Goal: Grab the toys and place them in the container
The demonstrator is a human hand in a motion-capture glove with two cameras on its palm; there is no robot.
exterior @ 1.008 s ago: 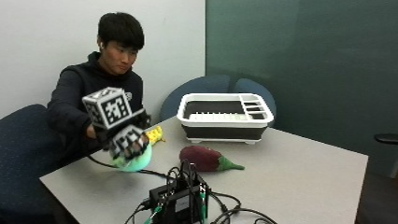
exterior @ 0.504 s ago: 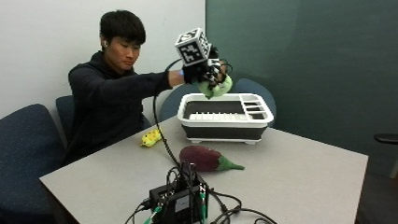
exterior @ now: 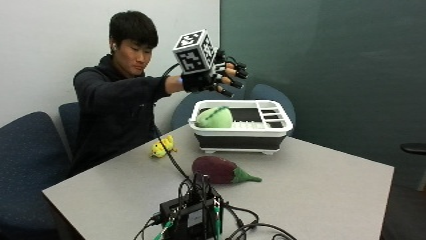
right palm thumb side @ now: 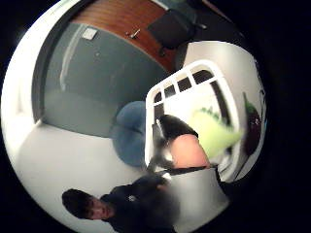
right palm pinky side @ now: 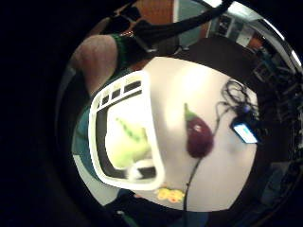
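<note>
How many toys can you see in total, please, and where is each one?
3. The light green plush toy lies in the white dish-rack container; the purple eggplant toy and the small yellow toy lie on the grey table. None appears hidden.

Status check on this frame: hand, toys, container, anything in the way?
Gloved right hand open above the container, holding nothing. Green toy in the container. Eggplant toy and yellow toy on the table. No obstruction seen.

black electronics box [exterior: 190, 217] with cables on table [exterior: 319, 190]; blue chairs [exterior: 26, 165].
</note>
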